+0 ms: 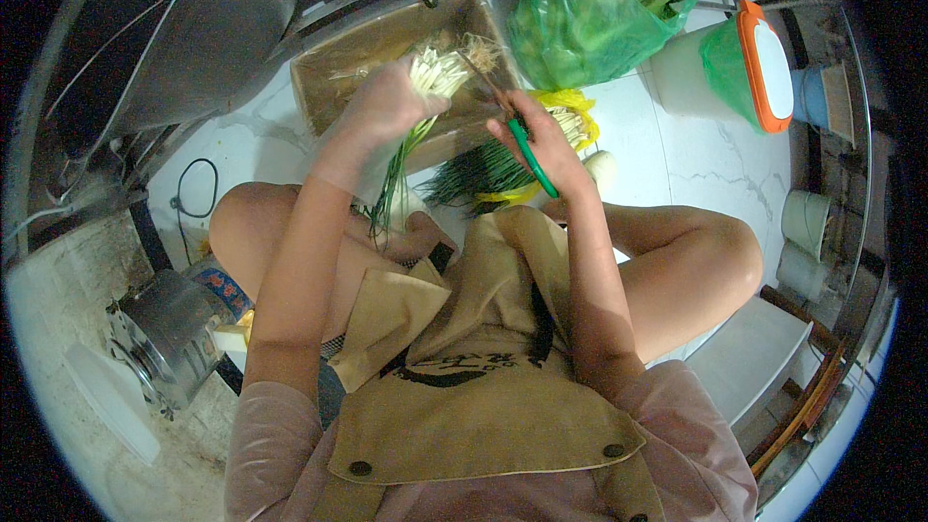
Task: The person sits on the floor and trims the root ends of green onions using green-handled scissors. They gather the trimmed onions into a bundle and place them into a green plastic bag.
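My left hand [388, 101], in a clear plastic glove, grips a bunch of thin scallions [438, 72] above a lined cardboard box [319, 98]. Their white stems and stringy roots [480, 52] point up and right, while the green tops hang down toward my legs. In my right hand [547, 145] is a pair of scissors [529, 156] with green handles. The dark blades reach up to the root end; whether they touch the roots is hard to tell. Below that hand, more scallions [486, 170] lie on the floor, partly in a yellow plastic bag [587, 105].
A bulging green plastic bag [573, 29] of vegetables stands behind the box. To its right is a white bin [689, 72] with an orange-rimmed lid. A metal pot [170, 333] sits by my left knee. A shelf rack [855, 232] borders the right side.
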{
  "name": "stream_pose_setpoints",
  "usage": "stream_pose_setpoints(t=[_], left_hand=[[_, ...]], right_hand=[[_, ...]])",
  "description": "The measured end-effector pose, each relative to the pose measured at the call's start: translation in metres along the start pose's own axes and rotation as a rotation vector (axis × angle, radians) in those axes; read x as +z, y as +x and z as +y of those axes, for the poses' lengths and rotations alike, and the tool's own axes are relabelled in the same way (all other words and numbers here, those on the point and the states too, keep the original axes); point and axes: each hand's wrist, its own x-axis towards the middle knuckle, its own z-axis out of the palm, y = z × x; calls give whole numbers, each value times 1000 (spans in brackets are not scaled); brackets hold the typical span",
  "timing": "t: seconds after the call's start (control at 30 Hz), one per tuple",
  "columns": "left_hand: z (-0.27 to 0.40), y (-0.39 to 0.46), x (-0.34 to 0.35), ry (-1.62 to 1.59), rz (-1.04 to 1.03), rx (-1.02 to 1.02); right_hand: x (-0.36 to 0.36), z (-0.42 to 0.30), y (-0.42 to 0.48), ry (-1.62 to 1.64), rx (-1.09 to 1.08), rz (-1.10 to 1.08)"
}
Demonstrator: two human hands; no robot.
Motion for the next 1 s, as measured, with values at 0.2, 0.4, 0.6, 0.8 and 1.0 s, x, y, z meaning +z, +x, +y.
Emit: stream_pose_setpoints(t=[0.2,0.4,0.6,0.8,1.0], left_hand=[[-2,1,0,47,-52,1],[-4,1,-2,-13,-51,5],[-11,7,-8,-11,-110,8],[-21,9,0,-76,-142,22],[-14,3,17,-62,-123,38]], right_hand=[[-3,-3,2,-31,-13,50],[-3,-3,-3,-125,82,-11],[13,11,-5,-113,51,66],[12,-2,-4,-111,61,41],[17,7,1,-50,97,33]])
